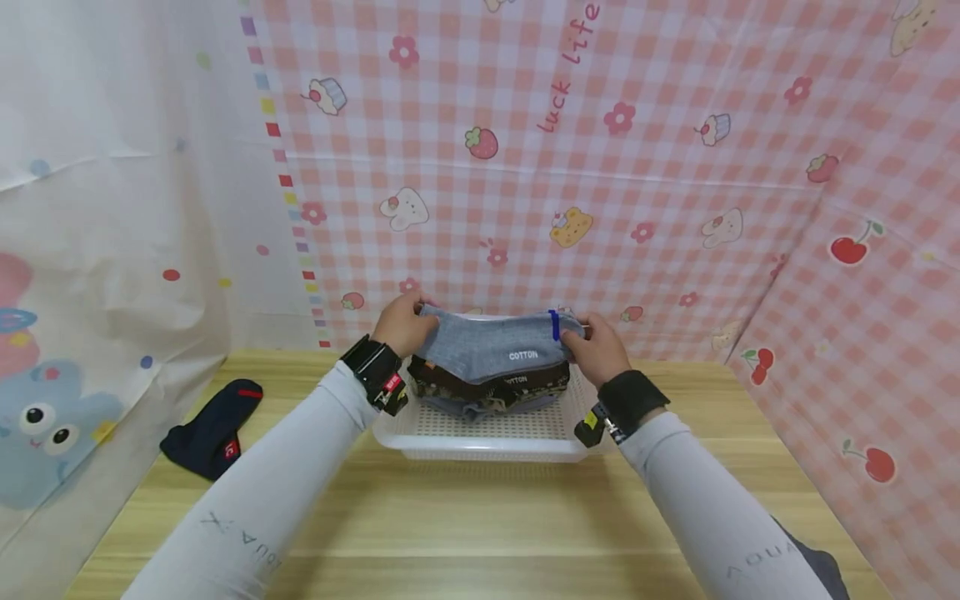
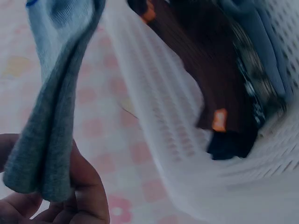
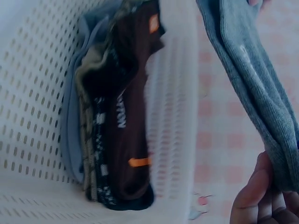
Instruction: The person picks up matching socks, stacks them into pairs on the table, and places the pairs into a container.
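A pair of grey socks [image 1: 480, 342] with white COTTON lettering and a blue mark is stretched between both hands over the far side of a white perforated basket [image 1: 495, 446]. My left hand [image 1: 403, 325] pinches its left end, and the right hand [image 1: 602, 350] grips the other end near the blue mark. In the left wrist view, two layered sock ends [image 2: 51, 154] show between thumb and fingers. Below, inside the basket, dark brown socks [image 3: 133, 116] with orange marks stand in a row with camouflage-patterned socks [image 3: 88, 126] and blue-grey socks [image 3: 71, 126].
On the wooden table [image 1: 465, 517], a navy sock [image 1: 213, 429] with a red stripe lies at the left. Part of a dark grey cloth item [image 1: 825, 571] shows at the lower right, mostly behind the right sleeve. Pink checked cloth [image 1: 525, 183] hangs close behind the basket.
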Demonstrator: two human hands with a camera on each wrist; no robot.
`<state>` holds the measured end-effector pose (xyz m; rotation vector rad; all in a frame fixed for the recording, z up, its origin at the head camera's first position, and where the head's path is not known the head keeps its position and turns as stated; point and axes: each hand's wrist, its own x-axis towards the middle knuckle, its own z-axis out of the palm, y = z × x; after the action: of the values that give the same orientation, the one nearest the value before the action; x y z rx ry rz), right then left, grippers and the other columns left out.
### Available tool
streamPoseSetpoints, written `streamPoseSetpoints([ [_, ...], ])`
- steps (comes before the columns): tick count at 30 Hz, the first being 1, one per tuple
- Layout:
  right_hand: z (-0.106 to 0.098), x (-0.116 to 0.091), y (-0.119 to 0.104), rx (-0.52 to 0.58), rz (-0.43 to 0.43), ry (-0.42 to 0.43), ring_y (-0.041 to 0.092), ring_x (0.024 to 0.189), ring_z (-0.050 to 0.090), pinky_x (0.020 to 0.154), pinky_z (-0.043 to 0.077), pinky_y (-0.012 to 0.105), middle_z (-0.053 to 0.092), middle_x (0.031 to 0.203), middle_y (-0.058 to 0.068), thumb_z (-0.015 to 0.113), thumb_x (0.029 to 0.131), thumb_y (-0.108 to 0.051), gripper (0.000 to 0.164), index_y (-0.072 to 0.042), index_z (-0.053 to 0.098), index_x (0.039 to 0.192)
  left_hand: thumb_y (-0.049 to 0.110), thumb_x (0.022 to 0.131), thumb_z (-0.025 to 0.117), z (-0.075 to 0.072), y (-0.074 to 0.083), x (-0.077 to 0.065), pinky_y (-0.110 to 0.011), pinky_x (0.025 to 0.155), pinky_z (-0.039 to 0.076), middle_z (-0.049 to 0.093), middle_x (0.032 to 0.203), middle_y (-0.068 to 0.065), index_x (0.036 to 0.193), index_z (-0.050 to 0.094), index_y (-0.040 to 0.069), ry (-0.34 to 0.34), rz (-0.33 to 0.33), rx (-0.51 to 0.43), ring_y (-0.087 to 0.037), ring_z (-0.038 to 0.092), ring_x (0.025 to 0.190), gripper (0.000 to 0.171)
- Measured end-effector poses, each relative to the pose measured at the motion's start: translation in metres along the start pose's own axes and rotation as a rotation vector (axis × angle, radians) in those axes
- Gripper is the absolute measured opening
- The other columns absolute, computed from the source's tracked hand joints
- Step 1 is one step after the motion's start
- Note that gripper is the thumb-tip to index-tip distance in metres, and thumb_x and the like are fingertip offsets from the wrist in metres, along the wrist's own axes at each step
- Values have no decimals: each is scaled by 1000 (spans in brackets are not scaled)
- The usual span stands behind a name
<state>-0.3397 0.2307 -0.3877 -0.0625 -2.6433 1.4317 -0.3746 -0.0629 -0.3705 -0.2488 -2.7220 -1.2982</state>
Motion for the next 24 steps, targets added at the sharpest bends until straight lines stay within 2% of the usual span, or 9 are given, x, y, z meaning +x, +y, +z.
streamPoseSetpoints([
  [3,8,11,5,-72,44,-14,26,91,64,79,56,35,58,121,22,50,99,-22,41,-2,47,134,15,87,55,9,-7,13,-43,90,47,64,118,-18,115,66,8,1,-49,49,-32,59,105,31],
  [7,15,21,10,-105,92,-26,35,101,65,85,55,40,54,130,24,48,99,-24,46,-2,43,139,14,85,52,20,-11,24,-42,87,50,67,116,-18,110,69,7,0,-104,115,-33,62,102,31],
  [10,20,27,14,-122,119,-27,36,102,66,85,55,42,56,127,24,48,99,-24,46,-2,44,139,11,86,51,28,-13,29,-42,80,50,68,112,-20,108,68,5,-20,-139,140,-35,62,95,28],
  [14,29,34,21,-173,150,-30,34,98,67,81,54,40,61,120,23,48,98,-24,45,-2,46,137,9,88,49,37,-20,33,-35,68,47,68,99,-17,102,66,4,-52,-153,217,-28,59,81,22],
  [17,35,38,25,-212,150,-45,34,95,67,80,53,39,63,118,24,49,98,-23,46,-1,46,138,6,91,45,44,-25,34,-30,61,38,58,77,-10,82,58,5,-81,-161,292,-22,48,69,15],
  [20,40,41,26,-258,148,-52,34,98,64,83,51,41,61,122,23,50,97,-22,47,1,46,138,4,93,42,49,-28,34,-32,60,35,48,70,-7,74,51,7,-100,-160,340,-20,40,65,21],
  [22,42,43,28,-284,157,-53,33,102,61,87,49,42,59,127,23,50,97,-21,47,1,47,138,4,94,42,52,-29,32,-34,62,41,56,73,-11,76,58,4,-105,-151,361,-22,49,66,24],
  [24,45,45,29,-318,166,-46,32,104,58,88,48,42,59,130,22,51,96,-20,43,1,51,134,4,94,43,54,-29,30,-37,69,48,67,85,-16,86,66,0,-106,-136,372,-26,60,75,24],
])
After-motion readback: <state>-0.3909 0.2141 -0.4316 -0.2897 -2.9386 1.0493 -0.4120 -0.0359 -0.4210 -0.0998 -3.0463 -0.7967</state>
